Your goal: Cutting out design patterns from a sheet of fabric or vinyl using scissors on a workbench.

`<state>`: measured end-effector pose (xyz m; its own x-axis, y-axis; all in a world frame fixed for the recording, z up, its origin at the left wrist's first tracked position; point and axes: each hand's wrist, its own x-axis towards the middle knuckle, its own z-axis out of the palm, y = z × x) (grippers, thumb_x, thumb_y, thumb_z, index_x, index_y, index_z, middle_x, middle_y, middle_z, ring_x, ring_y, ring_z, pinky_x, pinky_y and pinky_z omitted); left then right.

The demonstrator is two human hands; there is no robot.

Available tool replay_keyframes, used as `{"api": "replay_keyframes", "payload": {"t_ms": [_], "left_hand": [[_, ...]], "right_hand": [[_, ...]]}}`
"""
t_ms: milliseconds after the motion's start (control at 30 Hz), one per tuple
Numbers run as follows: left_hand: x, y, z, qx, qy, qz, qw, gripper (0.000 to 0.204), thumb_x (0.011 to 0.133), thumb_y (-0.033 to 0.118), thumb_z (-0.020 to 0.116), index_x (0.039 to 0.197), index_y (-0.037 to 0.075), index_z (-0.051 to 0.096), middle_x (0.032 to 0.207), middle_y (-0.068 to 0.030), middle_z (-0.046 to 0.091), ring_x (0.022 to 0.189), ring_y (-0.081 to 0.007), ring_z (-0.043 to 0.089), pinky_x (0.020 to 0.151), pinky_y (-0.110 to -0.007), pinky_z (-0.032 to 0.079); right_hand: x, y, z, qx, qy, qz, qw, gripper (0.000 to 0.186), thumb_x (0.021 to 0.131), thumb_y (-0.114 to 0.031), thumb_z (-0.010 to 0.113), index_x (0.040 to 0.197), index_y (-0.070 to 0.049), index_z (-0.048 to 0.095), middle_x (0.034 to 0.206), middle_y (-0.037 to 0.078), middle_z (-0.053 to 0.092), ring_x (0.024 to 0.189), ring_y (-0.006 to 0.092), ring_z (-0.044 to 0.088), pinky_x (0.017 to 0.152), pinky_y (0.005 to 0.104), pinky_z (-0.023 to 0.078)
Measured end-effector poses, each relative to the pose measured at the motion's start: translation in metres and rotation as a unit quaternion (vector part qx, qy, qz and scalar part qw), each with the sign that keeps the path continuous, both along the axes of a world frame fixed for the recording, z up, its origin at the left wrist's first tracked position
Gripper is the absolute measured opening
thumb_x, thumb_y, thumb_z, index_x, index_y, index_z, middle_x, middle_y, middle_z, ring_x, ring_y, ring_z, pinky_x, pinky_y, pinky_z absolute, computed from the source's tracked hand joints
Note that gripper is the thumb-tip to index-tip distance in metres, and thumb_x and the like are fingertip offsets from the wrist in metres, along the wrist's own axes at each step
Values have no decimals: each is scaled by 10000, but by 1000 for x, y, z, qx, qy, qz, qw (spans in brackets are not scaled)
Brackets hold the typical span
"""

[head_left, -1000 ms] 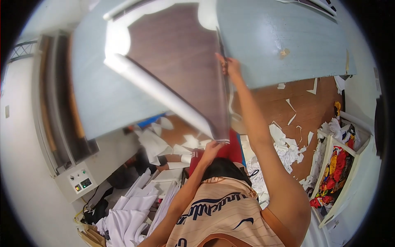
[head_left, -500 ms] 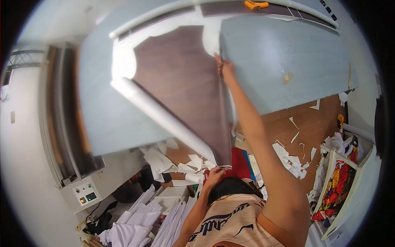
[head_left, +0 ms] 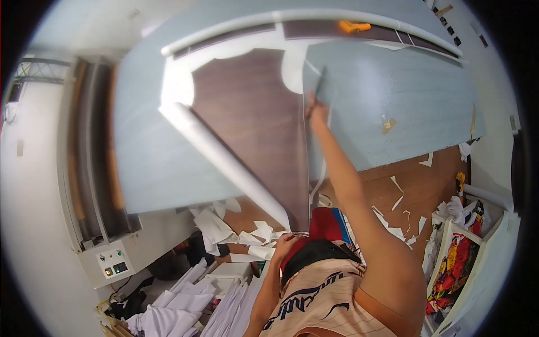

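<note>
A long sheet with a brown garment-shaped panel [head_left: 247, 106] and white margins lies on the pale blue table, its left margin curled into a white roll [head_left: 224, 160]. My right arm reaches far forward; that hand [head_left: 316, 110] is closed round scissors [head_left: 321, 81] with dark, motion-blurred blades, just right of the panel's straight edge. A thin white trimmed strip [head_left: 328, 121] hangs beside my right forearm. Close to my waist, my left hand [head_left: 285, 245] pinches the narrow near end of the sheet, which overhangs the table.
A long white roll [head_left: 236, 29] and an orange tool [head_left: 353, 26] lie at the table's far side. Paper scraps [head_left: 396, 194] litter the brown floor. Right stands a bin of colourful cloth [head_left: 455, 269]; white fabric [head_left: 174, 306] is heaped lower left, near a machine's control panel [head_left: 113, 264].
My right hand and the scissors have moved slightly right, off the sheet's edge, and the blades now tilt right. The trimmed strip has swung away from the panel. My left hand keeps its pinch.
</note>
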<state>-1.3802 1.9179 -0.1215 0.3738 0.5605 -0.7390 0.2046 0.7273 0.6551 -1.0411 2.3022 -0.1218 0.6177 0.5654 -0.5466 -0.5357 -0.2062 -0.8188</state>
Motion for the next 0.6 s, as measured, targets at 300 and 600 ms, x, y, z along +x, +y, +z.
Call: {"api": "replay_keyframes", "payload": {"t_ms": [300, 600], "left_hand": [[-11, -17, 6, 17, 22, 31, 999, 292, 966, 264, 671, 997, -17, 745, 916, -25, 721, 854, -111, 614, 808, -256, 462], [35, -18, 14, -54, 34, 247, 967, 206, 1004, 213, 622, 939, 31, 695, 864, -6, 651, 864, -104, 611, 865, -281, 494]], "right_hand": [[45, -155, 39, -117, -95, 285, 947, 560, 791, -586, 797, 655, -106, 542, 545, -7, 502, 436, 119, 493, 434, 289, 386], [136, -61, 50, -110, -1, 537, 836, 494, 865, -581, 723, 699, -156, 531, 610, -40, 509, 497, 90, 519, 468, 266, 429]]}}
